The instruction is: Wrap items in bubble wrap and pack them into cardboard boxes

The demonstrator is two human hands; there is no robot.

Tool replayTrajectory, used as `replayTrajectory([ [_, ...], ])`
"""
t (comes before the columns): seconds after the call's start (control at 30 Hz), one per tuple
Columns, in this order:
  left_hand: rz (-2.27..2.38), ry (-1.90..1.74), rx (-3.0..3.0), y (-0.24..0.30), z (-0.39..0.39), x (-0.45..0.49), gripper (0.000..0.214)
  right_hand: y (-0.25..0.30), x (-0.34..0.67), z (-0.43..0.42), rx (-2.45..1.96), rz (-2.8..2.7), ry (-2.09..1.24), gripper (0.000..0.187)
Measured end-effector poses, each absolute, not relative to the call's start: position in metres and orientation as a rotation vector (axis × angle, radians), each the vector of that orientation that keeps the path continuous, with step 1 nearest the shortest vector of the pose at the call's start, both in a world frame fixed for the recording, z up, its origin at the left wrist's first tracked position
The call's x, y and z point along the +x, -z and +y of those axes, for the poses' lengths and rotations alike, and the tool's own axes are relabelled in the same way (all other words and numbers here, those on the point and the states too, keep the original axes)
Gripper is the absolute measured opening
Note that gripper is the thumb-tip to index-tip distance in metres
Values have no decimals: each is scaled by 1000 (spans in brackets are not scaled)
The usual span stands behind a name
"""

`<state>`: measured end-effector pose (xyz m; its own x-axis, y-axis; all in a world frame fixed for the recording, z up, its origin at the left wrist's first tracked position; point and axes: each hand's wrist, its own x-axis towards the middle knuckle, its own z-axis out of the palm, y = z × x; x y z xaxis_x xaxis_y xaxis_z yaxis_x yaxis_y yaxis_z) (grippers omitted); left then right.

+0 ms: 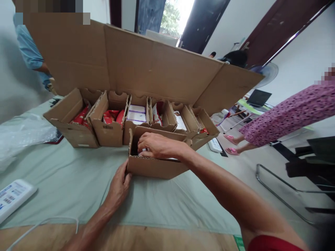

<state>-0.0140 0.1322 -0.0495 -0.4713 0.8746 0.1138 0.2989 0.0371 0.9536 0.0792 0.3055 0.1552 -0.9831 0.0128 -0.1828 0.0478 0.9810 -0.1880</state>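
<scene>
A small open cardboard box (157,168) sits on the cloth in front of me. My left hand (120,183) is wrapped against its left end, thumb on the near corner. Into its open top reaches my right hand (155,144), with fingers curled. Something whitish shows by those fingertips, but the box wall hides most of it. Behind stands a row of open cardboard bins. Red packets (113,116) fill one of them, and white boxes with purple edges (136,114) lie in another.
A large cardboard panel (157,69) rises behind the bins. Bubble wrap (26,134) and a white labelled device (15,197) lie left on the green cloth (86,188), near a white cable (52,219). A person in a pink patterned garment (290,111) stands at right; a blue sleeve (28,45) shows at left.
</scene>
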Motion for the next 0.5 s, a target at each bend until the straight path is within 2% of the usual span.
replayTrajectory([
  [0.13,1854,-1417,1197,50,135,-16,48,-163,87,308,139,2953,379,16],
  [0.27,1862,-1395,1163,53,131,-20,53,-182,125,306,369,3252,546,24],
  [0.4,1828,-1383,1147,53,124,-23,61,-173,206,292,1113,3598,806,17],
  [0.5,1844,-1354,1132,44,123,-25,66,-143,260,279,1800,3523,921,15],
])
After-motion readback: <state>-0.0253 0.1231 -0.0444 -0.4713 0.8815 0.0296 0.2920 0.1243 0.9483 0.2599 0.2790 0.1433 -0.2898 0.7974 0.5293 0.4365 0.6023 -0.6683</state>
